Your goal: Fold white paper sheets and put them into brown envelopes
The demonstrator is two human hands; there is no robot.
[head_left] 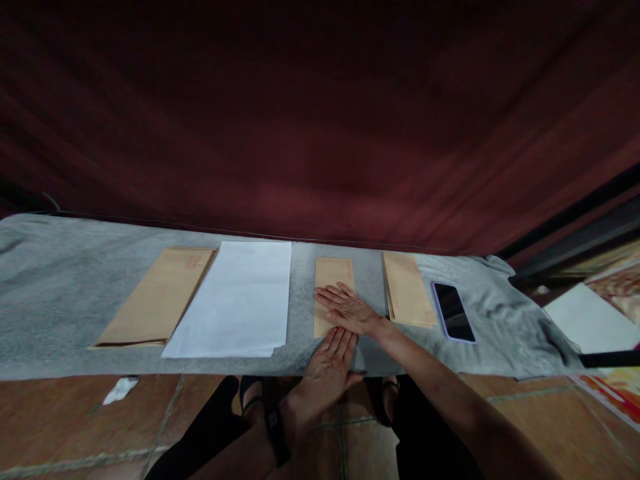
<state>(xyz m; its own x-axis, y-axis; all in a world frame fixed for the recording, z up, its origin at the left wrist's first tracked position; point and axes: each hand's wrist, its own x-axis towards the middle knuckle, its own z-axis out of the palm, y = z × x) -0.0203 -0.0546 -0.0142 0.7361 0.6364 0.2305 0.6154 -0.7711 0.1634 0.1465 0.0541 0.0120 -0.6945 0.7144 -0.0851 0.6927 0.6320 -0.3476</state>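
Note:
A small brown envelope point(333, 268) lies on the grey cloth in front of me. My right hand point(349, 310) rests flat across its middle, fingers stretched toward the left. Below it, my left hand point(331, 360) lies flat at the envelope's lower end, its fingertips close to my right hand; a dark band circles that wrist. To the right sits a stack of similar small brown envelopes point(410, 290). White paper sheets point(235, 300) lie to the left, and beyond them a stack of large brown envelopes point(157, 297). Part of the middle envelope is hidden under my hands.
A phone point(454, 312) with a dark screen lies right of the small envelopes. The grey cloth point(60, 287) covers a narrow table, with a dark red curtain point(300, 133) behind. A white scrap point(120, 390) is on the tiled floor. Printed papers point(595, 320) are at the far right.

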